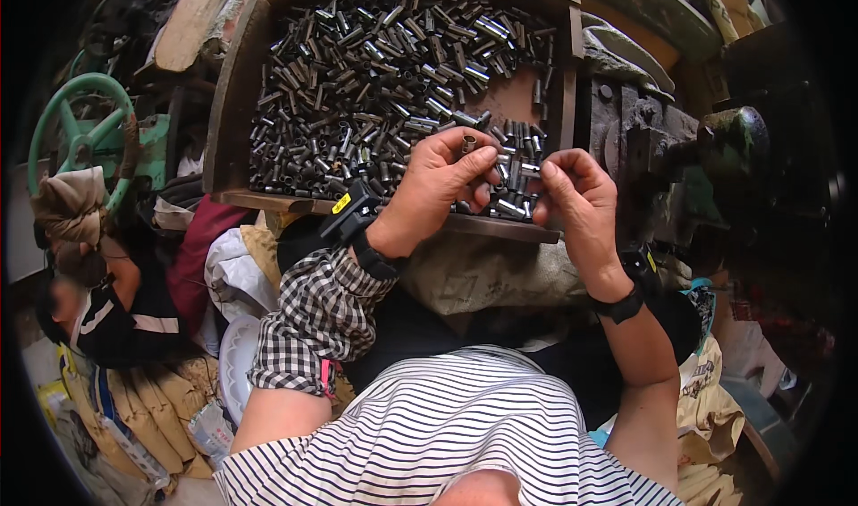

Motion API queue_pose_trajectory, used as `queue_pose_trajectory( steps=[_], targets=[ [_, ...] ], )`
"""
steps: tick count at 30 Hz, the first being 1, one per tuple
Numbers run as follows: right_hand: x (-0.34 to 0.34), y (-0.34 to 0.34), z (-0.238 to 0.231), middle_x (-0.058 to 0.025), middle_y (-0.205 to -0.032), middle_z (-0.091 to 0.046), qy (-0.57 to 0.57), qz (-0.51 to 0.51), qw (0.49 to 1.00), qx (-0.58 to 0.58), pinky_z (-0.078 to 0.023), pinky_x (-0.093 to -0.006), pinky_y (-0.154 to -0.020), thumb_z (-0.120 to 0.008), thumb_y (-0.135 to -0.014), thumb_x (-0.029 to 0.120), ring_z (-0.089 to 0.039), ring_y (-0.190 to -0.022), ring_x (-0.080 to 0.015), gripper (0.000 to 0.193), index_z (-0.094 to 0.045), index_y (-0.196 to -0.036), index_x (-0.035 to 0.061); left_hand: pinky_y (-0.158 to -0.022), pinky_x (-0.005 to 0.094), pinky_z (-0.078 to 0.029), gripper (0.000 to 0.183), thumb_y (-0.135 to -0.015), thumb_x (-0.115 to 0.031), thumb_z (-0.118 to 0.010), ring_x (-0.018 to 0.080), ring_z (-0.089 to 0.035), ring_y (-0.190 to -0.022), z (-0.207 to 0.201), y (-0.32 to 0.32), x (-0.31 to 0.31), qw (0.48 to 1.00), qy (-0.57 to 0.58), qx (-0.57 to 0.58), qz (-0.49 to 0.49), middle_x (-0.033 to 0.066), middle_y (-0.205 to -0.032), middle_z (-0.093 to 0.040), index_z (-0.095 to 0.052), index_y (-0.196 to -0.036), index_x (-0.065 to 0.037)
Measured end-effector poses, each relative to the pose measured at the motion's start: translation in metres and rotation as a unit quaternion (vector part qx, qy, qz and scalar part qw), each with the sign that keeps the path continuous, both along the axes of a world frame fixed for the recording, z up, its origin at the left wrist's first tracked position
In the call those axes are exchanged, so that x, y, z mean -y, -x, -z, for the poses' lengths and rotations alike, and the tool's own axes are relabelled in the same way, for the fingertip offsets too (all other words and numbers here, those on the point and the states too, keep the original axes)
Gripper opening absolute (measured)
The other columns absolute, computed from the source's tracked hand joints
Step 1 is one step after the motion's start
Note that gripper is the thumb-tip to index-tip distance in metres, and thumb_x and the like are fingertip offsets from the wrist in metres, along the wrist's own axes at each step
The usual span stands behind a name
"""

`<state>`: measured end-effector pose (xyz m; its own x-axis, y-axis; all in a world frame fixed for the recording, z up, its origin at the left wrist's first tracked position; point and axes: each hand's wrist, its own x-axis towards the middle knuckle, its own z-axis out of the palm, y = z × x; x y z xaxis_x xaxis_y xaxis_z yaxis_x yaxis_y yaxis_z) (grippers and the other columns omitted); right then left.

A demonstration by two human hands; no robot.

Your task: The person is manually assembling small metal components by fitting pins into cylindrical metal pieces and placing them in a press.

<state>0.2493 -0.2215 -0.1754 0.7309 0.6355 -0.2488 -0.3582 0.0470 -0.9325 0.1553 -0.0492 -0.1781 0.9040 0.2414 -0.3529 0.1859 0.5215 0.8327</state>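
Observation:
A shallow tray (572,104) with brown raised sides stands before me, heaped with short metal tubes (357,86), some shiny, some dark. Over its near right part, my left hand (433,189) is closed, a short metal tube (468,143) standing between thumb and index finger. My right hand (581,198) is pinched closed just beside it, above the tray's near right corner. At its fingertips is another shiny tube (529,171), partly covered by the fingers. Below and between the hands lie several loose tubes (511,208).
A green handwheel (85,139) is at the left, with a person (116,309) below it. Dark machinery (706,157) stands close to the tray's right side. Sacks (500,274) lie under the near edge, and a white basin (237,363) sits by my left arm.

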Motion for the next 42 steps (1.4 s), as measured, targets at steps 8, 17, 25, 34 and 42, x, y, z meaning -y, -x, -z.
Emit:
queue_pose_trajectory(
  steps=[8, 17, 25, 34, 42],
  targets=[
    [-0.001, 0.001, 0.002, -0.0094, -0.076, -0.064, -0.012, -0.007, 0.999, -0.037, -0.047, -0.0188, -0.048, -0.058, -0.092, 0.016, -0.058, -0.052, -0.0088, 0.017, -0.054, -0.096, -0.0001, -0.045, 0.0168, -0.044, 0.018, -0.092, -0.017, -0.059, 0.0061, -0.055, -0.052, 0.004, 0.002, 0.004, 1.000, 0.019, 0.002, 0.022, 0.0027, -0.072, -0.061, -0.060, -0.103, -0.003],
    [-0.002, 0.005, 0.003, -0.0095, -0.076, -0.064, -0.019, -0.010, 0.998, -0.066, -0.048, -0.0190, -0.048, -0.059, -0.091, 0.015, -0.059, -0.052, -0.0088, 0.017, -0.054, -0.096, -0.0001, -0.041, 0.0167, -0.040, 0.017, -0.092, -0.018, -0.060, 0.0052, -0.052, -0.047, 0.004, 0.001, 0.008, 1.000, 0.011, -0.007, 0.024, 0.0023, -0.070, -0.060, -0.060, -0.098, -0.003],
    [-0.004, 0.010, 0.002, -0.0099, -0.074, -0.065, -0.022, 0.009, 0.997, -0.070, -0.048, -0.0188, -0.046, -0.060, -0.090, 0.013, -0.059, -0.052, -0.0086, 0.015, -0.053, -0.094, 0.0001, -0.039, 0.0160, -0.037, 0.014, -0.091, -0.019, -0.060, 0.0043, -0.051, -0.045, 0.003, 0.002, 0.010, 0.998, 0.058, -0.032, 0.016, 0.0005, -0.066, -0.060, -0.059, -0.093, -0.005],
    [-0.006, 0.011, 0.001, -0.0094, -0.072, -0.065, -0.036, 0.021, 0.994, -0.098, -0.045, -0.0172, -0.043, -0.064, -0.088, 0.013, -0.057, -0.049, -0.0065, 0.017, -0.052, -0.091, 0.0017, -0.042, 0.0157, -0.040, 0.020, -0.094, -0.023, -0.057, 0.0063, -0.055, -0.047, -0.008, 0.007, 0.022, 0.993, -0.111, -0.002, 0.029, 0.0029, -0.069, -0.062, -0.058, -0.099, -0.004],
    [-0.002, -0.007, 0.005, -0.0075, -0.065, -0.064, -0.045, -0.129, 0.984, -0.117, -0.037, -0.0156, -0.035, -0.065, -0.087, 0.014, -0.050, -0.040, -0.0041, 0.016, -0.054, -0.083, 0.0033, -0.064, 0.0331, -0.054, 0.031, -0.084, -0.004, -0.063, 0.0307, -0.066, -0.080, -0.004, 0.008, 0.016, 0.756, -0.617, 0.191, 0.104, 0.0187, -0.094, -0.063, -0.053, -0.111, 0.003]
  ],
)
